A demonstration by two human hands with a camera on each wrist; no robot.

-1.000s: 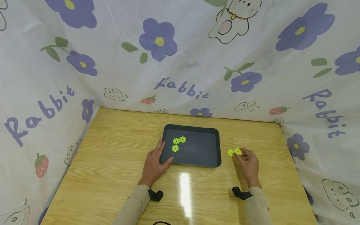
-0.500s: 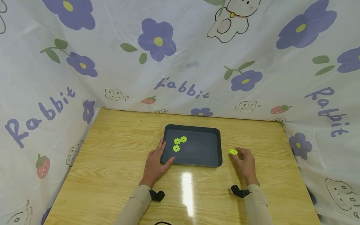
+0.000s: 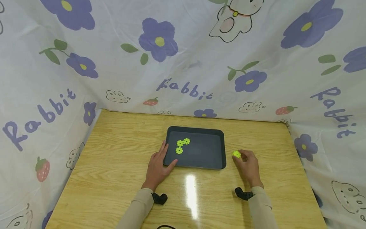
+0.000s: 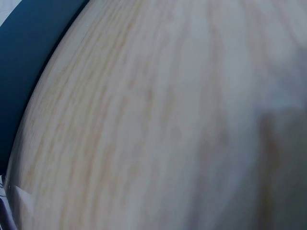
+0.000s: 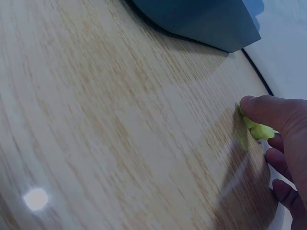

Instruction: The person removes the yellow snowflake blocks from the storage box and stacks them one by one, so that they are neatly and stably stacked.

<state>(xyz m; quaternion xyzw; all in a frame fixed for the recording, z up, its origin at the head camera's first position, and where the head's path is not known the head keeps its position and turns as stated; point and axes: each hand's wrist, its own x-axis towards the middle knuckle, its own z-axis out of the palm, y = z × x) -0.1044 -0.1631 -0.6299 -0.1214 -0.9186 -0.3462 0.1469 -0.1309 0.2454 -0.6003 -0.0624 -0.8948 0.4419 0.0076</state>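
Head view, clock directions taken from the centre of the tray: printed cloth (image 3: 183, 63) surrounds the wooden bench (image 3: 114, 152) from 9 through 12 to 3 o'clock. The left hand (image 3: 156, 167) lies at 8 o'clock, its grip released, fingers extended along the tray's left edge and thumb at its near edge; a black device (image 3: 159, 198) is worn at the wrist, over a beige sleeve (image 3: 135, 208). Within the dark tray (image 3: 206, 151), three yellow-green discs (image 3: 179, 143) with notched edges lie flat between 9 and 10 o'clock, two meeting edge to edge and the third just below them. Outside the tray, near its right wall at about 3 o'clock, a matching disc (image 3: 236, 154) is pinched between thumb and fingers in the grip of the right hand (image 3: 249, 165); whether further pieces are stacked behind it, and whether it touches the bench, cannot be told.
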